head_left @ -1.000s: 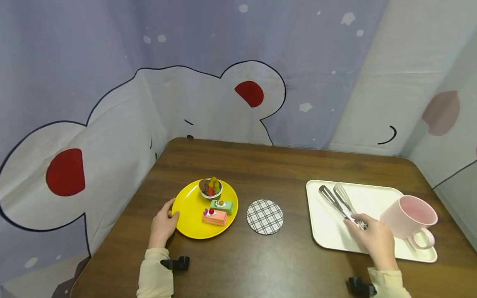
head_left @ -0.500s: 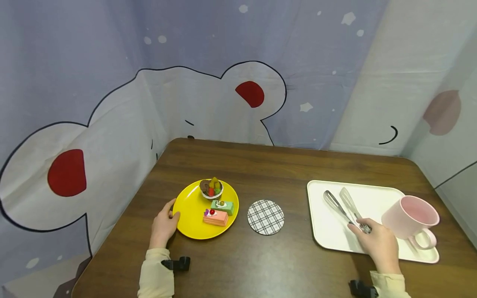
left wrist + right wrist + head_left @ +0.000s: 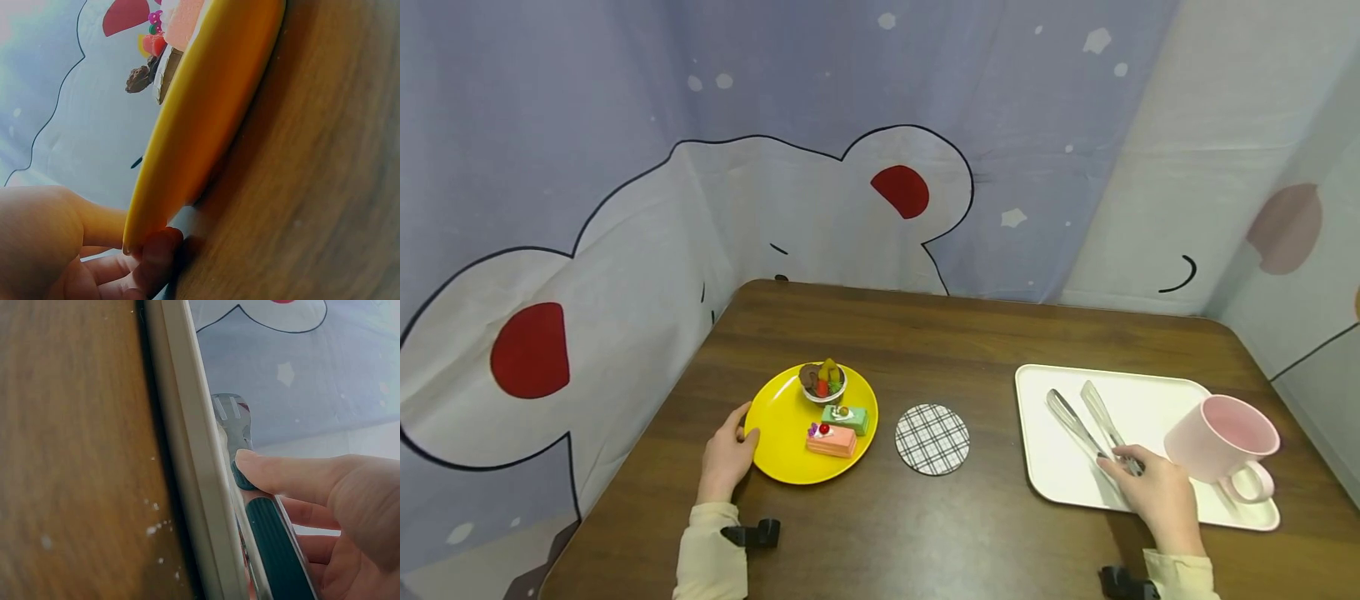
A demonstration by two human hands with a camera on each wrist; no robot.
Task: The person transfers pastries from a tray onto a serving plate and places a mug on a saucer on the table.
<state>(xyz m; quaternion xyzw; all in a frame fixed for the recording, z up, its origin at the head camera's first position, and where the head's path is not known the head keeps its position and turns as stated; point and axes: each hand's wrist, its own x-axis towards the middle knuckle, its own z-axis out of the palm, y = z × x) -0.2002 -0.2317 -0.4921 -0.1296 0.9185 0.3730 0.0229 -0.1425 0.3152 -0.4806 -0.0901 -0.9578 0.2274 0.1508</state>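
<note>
My left hand (image 3: 730,457) pinches the left rim of a yellow plate (image 3: 772,442), the thumb above and fingers curled under its edge in the left wrist view. On the plate are a fruit-topped cup dessert (image 3: 823,383), a green cake slice (image 3: 846,419) and a pink cake slice (image 3: 831,440). Over at the white tray (image 3: 1037,450), my right hand (image 3: 1161,492) holds metal tongs (image 3: 1105,412) by the handle. Their two slotted arms are spread apart, pointing to the tray's back left. The right wrist view shows the thumb against the green grip (image 3: 275,547).
A pink mug (image 3: 1202,442) stands on the tray's right part, close beside my right hand. Between plate and tray lies a round checked coaster (image 3: 932,440). A printed curtain (image 3: 1037,150) hangs behind the wooden table (image 3: 925,533).
My right hand and the tongs have shifted slightly toward the tray's front, and the tongs' slotted ends sit lower in view. The left hand and the plate stay in place.
</note>
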